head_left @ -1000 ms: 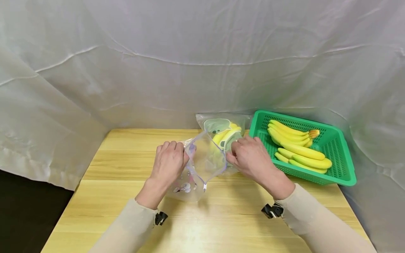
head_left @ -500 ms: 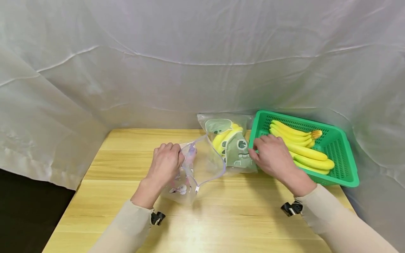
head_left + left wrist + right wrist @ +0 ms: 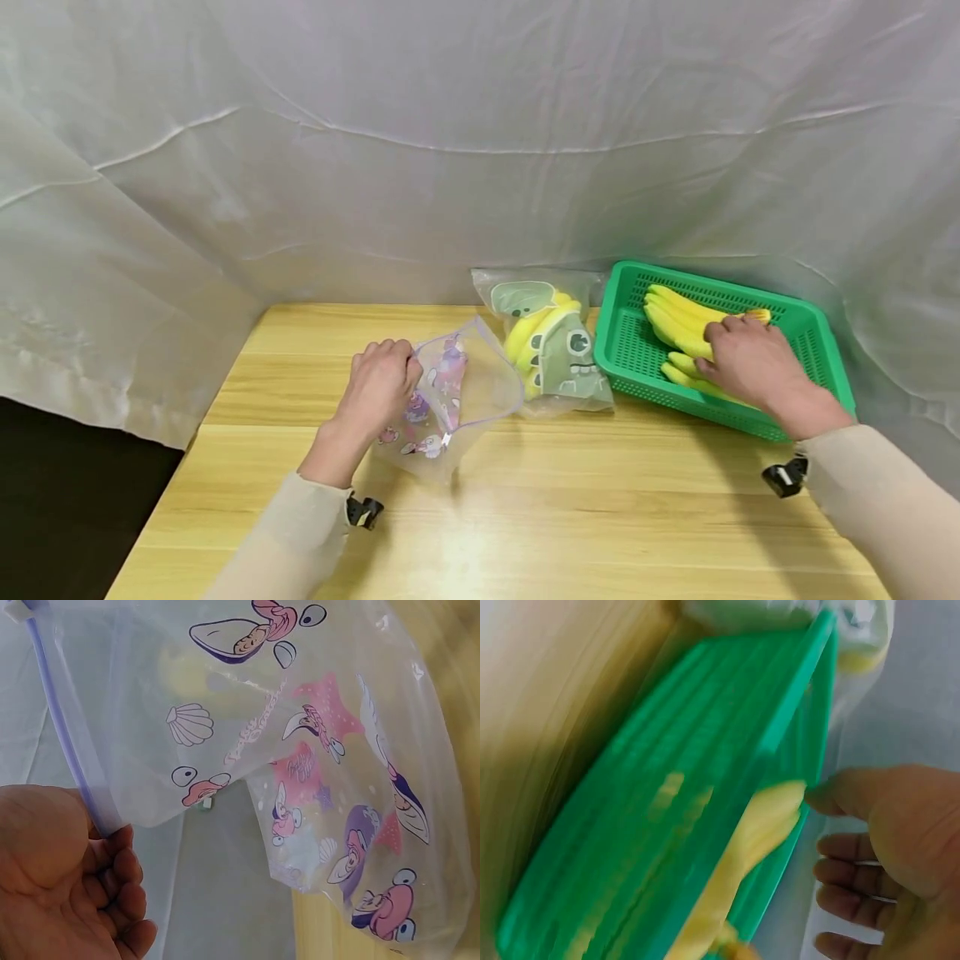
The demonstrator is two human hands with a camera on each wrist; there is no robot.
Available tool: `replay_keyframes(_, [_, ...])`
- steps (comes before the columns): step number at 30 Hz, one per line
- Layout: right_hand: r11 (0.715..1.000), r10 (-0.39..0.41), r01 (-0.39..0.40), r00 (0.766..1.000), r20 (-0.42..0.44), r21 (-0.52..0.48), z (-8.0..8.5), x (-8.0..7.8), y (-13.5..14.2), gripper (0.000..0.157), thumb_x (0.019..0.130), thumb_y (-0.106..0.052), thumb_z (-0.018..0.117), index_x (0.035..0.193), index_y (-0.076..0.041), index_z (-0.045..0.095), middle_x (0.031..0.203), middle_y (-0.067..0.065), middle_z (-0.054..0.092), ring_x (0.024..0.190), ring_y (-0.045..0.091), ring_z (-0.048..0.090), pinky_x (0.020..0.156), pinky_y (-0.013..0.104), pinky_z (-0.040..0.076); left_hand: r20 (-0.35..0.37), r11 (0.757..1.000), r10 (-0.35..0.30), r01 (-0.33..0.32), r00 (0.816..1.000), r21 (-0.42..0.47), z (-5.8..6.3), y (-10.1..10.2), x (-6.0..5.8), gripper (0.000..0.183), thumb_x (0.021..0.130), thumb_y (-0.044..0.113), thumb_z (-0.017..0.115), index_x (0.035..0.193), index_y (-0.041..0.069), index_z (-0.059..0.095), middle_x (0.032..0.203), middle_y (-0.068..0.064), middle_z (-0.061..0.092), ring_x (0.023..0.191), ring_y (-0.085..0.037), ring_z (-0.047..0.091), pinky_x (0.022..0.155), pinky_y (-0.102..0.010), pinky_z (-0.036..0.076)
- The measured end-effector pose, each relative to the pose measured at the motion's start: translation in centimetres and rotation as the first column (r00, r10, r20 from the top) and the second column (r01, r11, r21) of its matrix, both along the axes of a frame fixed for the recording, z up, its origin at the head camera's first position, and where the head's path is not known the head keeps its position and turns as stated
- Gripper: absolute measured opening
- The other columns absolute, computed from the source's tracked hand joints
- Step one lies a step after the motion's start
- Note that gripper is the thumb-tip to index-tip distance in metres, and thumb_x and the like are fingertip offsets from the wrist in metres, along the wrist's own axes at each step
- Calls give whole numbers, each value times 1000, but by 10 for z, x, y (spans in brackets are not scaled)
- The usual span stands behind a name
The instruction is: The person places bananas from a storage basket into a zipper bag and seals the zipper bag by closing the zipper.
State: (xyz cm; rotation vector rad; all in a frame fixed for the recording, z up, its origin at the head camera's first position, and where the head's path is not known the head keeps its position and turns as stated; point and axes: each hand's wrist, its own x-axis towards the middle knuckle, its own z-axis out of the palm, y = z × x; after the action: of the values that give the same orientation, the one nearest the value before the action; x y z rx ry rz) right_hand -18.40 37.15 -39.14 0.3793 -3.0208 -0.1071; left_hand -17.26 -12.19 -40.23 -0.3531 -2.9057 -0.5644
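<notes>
1. On my head feed, the left hand (image 3: 377, 379) grips the edge of a clear plastic zip bag with a purple seal strip and pink and purple sea-creature prints (image 3: 423, 408); the left wrist feed shows those fingers curled at the strip.
2. I see that bag's mouth gaping toward the right, with a small white slider (image 3: 447, 439) on the near part of its seal.
3. The right hand (image 3: 753, 358) is over a green perforated plastic basket (image 3: 663, 395). Its fingers are loosely bent and I see nothing held; my right wrist feed is blurred, and I cannot tell whether the thumb touches a banana.
4. Inside the basket lie a yellow banana bunch with a brownish stem end (image 3: 678, 323) and, nearer me, more yellow bananas (image 3: 697, 379), partly hidden by the hand.
5. Between the held bag and the basket I have a second clear bag with a green cartoon-monster print (image 3: 577, 379), lying on the pale wooden tabletop (image 3: 570, 517). Yellow bananas (image 3: 525, 337) show through its plastic.
6. Grey fabric (image 3: 450, 167) hangs behind everything, and both arms wear light beige sleeves (image 3: 281, 533).
</notes>
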Motion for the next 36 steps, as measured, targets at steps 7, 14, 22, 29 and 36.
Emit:
replay_keyframes(7, [996, -61, 46, 976, 211, 73, -5, 0, 42, 73, 84, -42, 70, 132, 8, 46, 133, 34, 47, 115, 53, 43, 84, 69, 38, 30, 1000, 25, -26, 999, 17, -3, -7, -1, 22, 98, 21, 42, 83, 13, 55, 77, -2, 52, 81, -26, 47, 79, -41, 35])
replay_keyframes(14, [996, -58, 36, 961, 269, 87, -23, 0, 70, 82, 80, -39, 76, 137, 7, 40, 135, 37, 42, 120, 57, 39, 86, 71, 38, 37, 999, 43, -43, 998, 20, -2, -9, 0, 21, 98, 21, 43, 85, 12, 57, 79, -2, 54, 83, -26, 49, 80, -42, 36])
replay_keyframes(22, [999, -41, 34, 951, 307, 28, -38, -1, 84, 84, 81, -37, 75, 142, 4, 34, 139, 39, 39, 122, 62, 35, 92, 74, 34, 29, 999, 45, -46, 999, 18, -3, -8, 0, 20, 98, 22, 44, 86, 12, 58, 79, -3, 54, 83, -27, 49, 79, -42, 36])
replay_keyframes(29, [996, 43, -19, 960, 278, -87, -36, -3, 81, 80, 76, -35, 80, 134, 7, 45, 121, 32, 58, 109, 49, 55, 93, 64, 37, 25, 999, 49, -50, 998, 19, -4, -9, 1, 21, 97, 21, 44, 85, 12, 58, 79, -3, 55, 84, -28, 50, 80, -43, 37])
replay_keyframes(36, [939, -3, 125, 934, 357, -319, -16, -3, 76, 77, 80, -51, 74, 127, 4, 49, 99, 10, 61, 79, 18, 53, 65, 32, 42, 28, 999, 46, -47, 999, 18, -3, -9, 1, 22, 98, 22, 44, 85, 12, 58, 80, -3, 56, 84, -28, 50, 80, -43, 37])
